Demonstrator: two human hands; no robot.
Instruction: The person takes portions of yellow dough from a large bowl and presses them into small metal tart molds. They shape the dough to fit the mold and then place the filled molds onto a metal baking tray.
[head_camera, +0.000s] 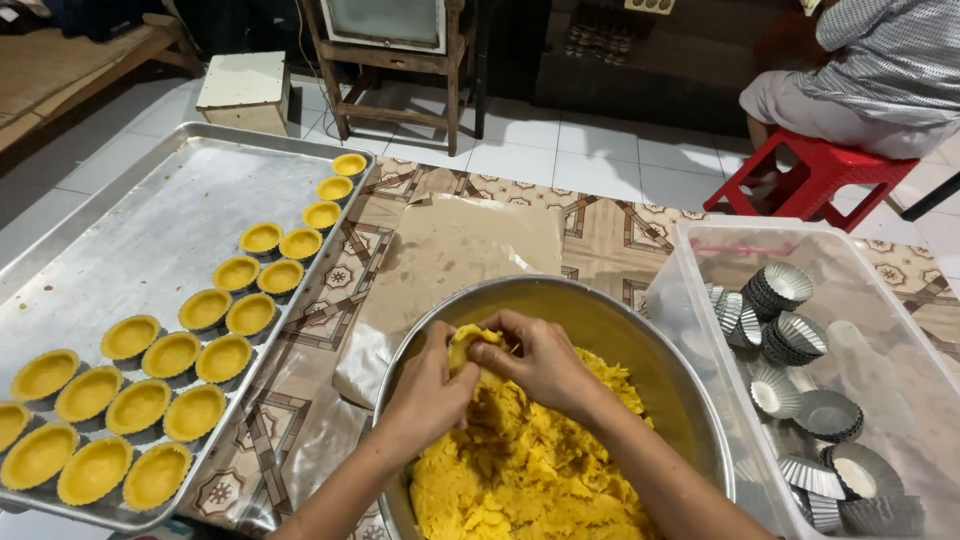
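While the yellow dough (530, 470) sits in the big metal bowl (640, 345), the left hand (435, 385) and right hand (540, 360) are both curled tight around one lump (468, 345) at its top, beside a tray (150, 230) of filled tart shells (170, 355).

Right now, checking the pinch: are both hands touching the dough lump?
Touching. The head view shows the left hand and right hand pinching the dough lump.
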